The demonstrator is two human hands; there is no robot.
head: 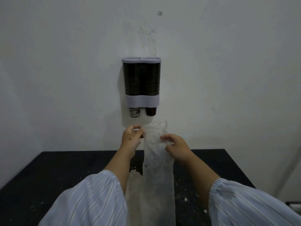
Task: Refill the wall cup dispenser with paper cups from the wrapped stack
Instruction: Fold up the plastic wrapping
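Note:
A two-tube cup dispenser (141, 81) hangs on the white wall, its grey lid on top and a grey band near its base. Both tubes look packed with dark cups, and a cup bottom (150, 111) pokes out under each. Below it I hold a long, limp clear plastic wrapper (157, 160) upright over the table. My left hand (132, 137) pinches the wrapper's upper left edge. My right hand (175, 146) grips its right side a little lower. I see no cups inside the wrapper.
A black table (65, 170) with pale specks and scuffs stands against the wall below my arms. A clear plastic holder (149, 41) is fixed to the wall above the dispenser. A small piece of debris (205, 211) lies on the table at the right.

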